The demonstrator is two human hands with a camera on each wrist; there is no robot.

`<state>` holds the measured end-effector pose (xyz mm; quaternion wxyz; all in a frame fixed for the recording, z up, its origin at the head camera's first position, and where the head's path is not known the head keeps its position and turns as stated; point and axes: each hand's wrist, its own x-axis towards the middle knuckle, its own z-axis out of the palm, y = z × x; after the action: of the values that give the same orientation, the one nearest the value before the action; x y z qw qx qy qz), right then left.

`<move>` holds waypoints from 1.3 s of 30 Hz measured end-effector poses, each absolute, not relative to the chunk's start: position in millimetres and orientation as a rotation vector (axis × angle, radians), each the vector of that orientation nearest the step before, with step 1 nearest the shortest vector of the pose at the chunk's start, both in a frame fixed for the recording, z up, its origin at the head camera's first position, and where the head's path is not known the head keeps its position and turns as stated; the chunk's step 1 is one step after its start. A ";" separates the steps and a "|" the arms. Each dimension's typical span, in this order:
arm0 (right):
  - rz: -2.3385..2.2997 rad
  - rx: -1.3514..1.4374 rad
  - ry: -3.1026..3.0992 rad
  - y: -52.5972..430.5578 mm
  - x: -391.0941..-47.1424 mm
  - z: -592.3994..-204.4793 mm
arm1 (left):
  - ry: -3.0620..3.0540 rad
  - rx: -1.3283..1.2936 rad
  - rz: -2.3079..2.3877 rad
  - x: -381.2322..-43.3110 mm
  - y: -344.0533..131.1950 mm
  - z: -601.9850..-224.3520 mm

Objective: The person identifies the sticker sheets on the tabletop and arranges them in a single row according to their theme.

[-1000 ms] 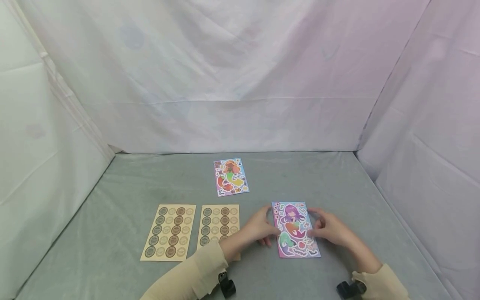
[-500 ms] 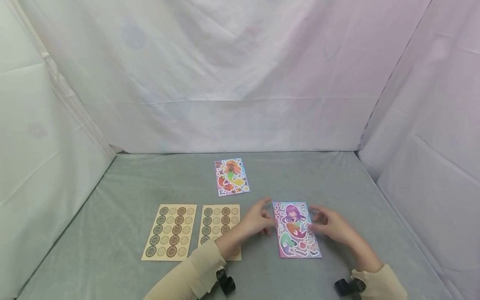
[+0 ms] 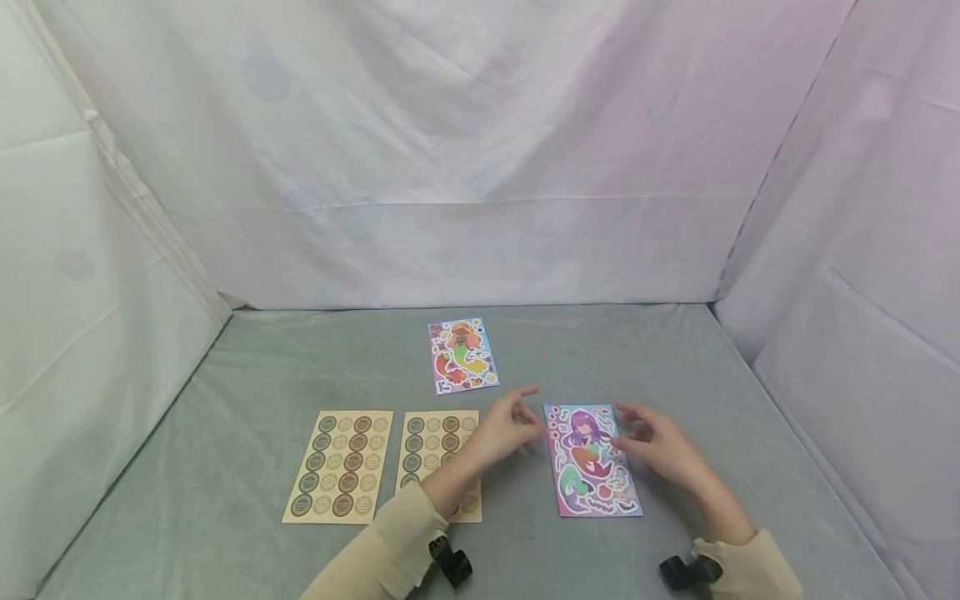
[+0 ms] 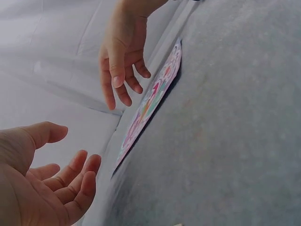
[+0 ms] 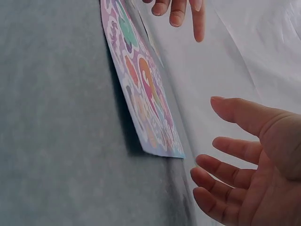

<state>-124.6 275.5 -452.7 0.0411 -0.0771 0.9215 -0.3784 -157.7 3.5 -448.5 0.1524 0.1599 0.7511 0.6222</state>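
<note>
A mermaid sticker sheet [image 3: 588,467] with a purple-haired figure lies on the grey cloth at the right. My left hand [image 3: 504,429] hovers off its left edge, fingers loosely bent and holding nothing; the left wrist view shows a gap between this hand [image 4: 51,183] and the sheet [image 4: 153,101]. On the other side, my right hand [image 3: 663,446] is raised by the sheet's right edge, thumb and fingers spread apart. The right wrist view shows that hand [image 5: 254,165] with nothing in its grasp, beside the sheet's corner.
Two beige sheets of round stickers lie at the left: the outer one [image 3: 339,467] in full view, the inner one [image 3: 431,442] partly under my left forearm. Farther back sits another mermaid sheet [image 3: 463,356], slightly turned. White curtains [image 3: 480,250] enclose the table's back and sides.
Both hands have come off the purple-haired mermaid sheet. The left hand has drawn away left and upward, the right hand has lifted slightly. The sheet stays in place.
</note>
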 end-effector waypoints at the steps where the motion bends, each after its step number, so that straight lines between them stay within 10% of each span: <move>1: -1.168 -0.232 2.826 274.4 -125.3 -452.2 | 2.167 0.466 1.785 -156.4 2.1 -443.4; 39: -1.400 -0.154 2.905 234.2 -149.3 -436.4 | 2.439 0.356 1.931 -188.2 -57.6 -420.8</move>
<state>-149.3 234.2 -436.4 -0.0431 -0.0476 0.8990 -0.4332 -188.2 -57.6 -420.8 0.0052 0.1136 0.7790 0.6166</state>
